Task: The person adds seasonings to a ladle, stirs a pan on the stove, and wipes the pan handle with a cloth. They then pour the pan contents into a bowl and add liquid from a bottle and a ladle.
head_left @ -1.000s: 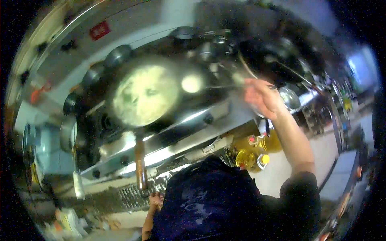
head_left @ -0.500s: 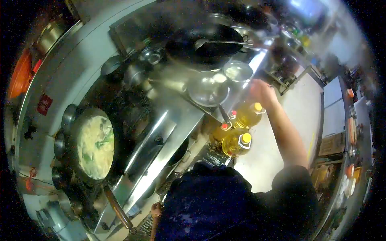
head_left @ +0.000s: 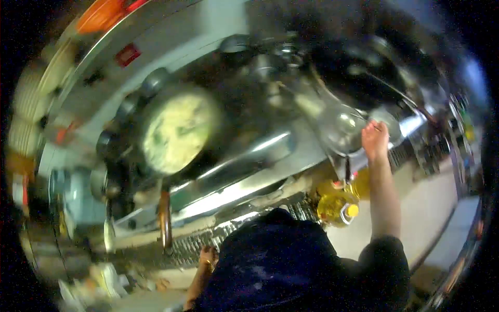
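My right hand point(head_left: 375, 136) reaches over the rim of a metal bowl point(head_left: 343, 143) on the stove edge, beside a smaller pale bowl point(head_left: 391, 126). Its fingers are bent together, and a thin dark line shows at their tips; blur hides what it is. Down by my apron point(head_left: 270, 260), my left hand point(head_left: 208, 256) hangs with curled fingers and nothing visible in it. To the left, a wok point(head_left: 208, 132) holds pale, soupy food with green pieces point(head_left: 179, 132). The wok's wooden handle point(head_left: 165, 221) points towards me, untouched.
A second, dark wok point(head_left: 338, 67) at the back right has a long-handled ladle point(head_left: 392, 91) lying across it. Yellow oil bottles point(head_left: 335, 205) stand on the floor below the bowls. Small dark pots point(head_left: 156, 80) line the stove's back, and a steel ledge point(head_left: 228, 195) runs along its front.
The view has swung left, so the wok of food sits nearer the middle. My right hand has moved from beside the bowls to over them, fingers drawn together. My left hand still hangs low.
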Demonstrator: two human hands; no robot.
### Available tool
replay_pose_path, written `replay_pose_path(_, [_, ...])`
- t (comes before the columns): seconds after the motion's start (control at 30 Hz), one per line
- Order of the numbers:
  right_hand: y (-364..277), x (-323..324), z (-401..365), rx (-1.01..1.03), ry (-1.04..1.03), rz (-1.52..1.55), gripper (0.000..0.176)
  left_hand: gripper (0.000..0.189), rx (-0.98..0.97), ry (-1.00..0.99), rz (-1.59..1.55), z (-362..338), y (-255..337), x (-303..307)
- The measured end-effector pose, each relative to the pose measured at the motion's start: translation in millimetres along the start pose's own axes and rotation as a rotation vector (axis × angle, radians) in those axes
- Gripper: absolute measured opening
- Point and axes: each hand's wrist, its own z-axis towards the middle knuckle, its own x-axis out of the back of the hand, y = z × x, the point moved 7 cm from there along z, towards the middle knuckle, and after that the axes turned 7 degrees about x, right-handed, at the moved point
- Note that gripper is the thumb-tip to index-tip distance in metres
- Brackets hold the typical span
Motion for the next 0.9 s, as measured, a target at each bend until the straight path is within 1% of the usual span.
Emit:
replay_pose_path(0.07, [18, -57, -8, -0.02, -0.092, -0.056, 0.024, 0.015, 0.065, 0.01, -0.193, -26, 11, -10])
replay_pose_path(0.13, [41, -104, -22, -0.051, -0.079, -0.106, 0.03, 0.014, 0.133, -0.118, -0.56, 6, -32, -8])
replay_pose_path(0.17, [53, -129, -31, -0.077, -0.167, -0.098, 0.03, 0.015, 0.085, -0.038, -0.451, 11, -42, -4])
replay_pose_path(0.23, [79, -178, -51, -0.122, -0.306, -0.079, 0.029, 0.014, 0.155, -0.113, -0.637, 3, -57, -4])
replay_pose_path(0.27, [89, -205, -68, -0.09, -0.359, -0.156, 0.028, 0.014, 0.188, -0.157, -0.729, -3, -61, -7])
replay_pose_path(0.33, [115, -248, -90, -0.042, -0.558, -0.34, 0.027, 0.014, 0.078, 0.04, -0.659, -28, -55, -4])
replay_pose_path(0.4, [143, -285, -110, -0.033, -0.667, -0.418, 0.026, 0.014, -0.006, 0.265, -0.419, -41, -71, 2])
replay_pose_path(0.43, [159, -298, -114, -0.022, -0.704, -0.475, 0.029, 0.014, 0.028, 0.144, -0.732, -29, -106, 4])
replay_pose_path(0.47, [174, -314, -119, -0.039, -0.758, -0.502, 0.029, 0.016, 0.046, 0.215, -0.609, -37, -116, 6])
replay_pose_path(0.53, [203, -338, -122, -0.093, -0.746, -0.516, 0.028, 0.019, 0.086, 0.352, -0.354, -59, -132, 12])
replay_pose_path(0.57, [217, -348, -121, -0.107, -0.734, -0.549, 0.027, 0.021, 0.094, 0.508, -0.166, -63, -150, 15])
replay_pose_path(0.6, [230, -357, -120, -0.121, -0.722, -0.581, 0.027, 0.023, 0.102, 0.659, 0.025, -60, -180, 15])
replay_pose_path(0.67, [253, -372, -118, -0.12, -0.718, -0.625, 0.025, 0.027, 0.144, 0.717, 0.105, -64, -198, 15])
replay_pose_path(0.73, [274, -383, -116, -0.127, -0.707, -0.661, 0.024, 0.029, 0.208, 0.536, -0.125, -80, -204, 12])
replay_pose_path(0.77, [283, -388, -115, -0.111, -0.694, -0.67, 0.022, 0.029, 0.246, 0.464, -0.153, -83, -205, 8])
replay_pose_path(0.87, [311, -391, -99, -0.09, -0.659, -0.701, 0.02, 0.03, 0.194, 0.527, -0.113, -84, -202, 11])
replay_pose_path(0.9, [315, -393, -99, -0.095, -0.653, -0.7, 0.019, 0.028, 0.222, 0.58, -0.096, -92, -192, 13])
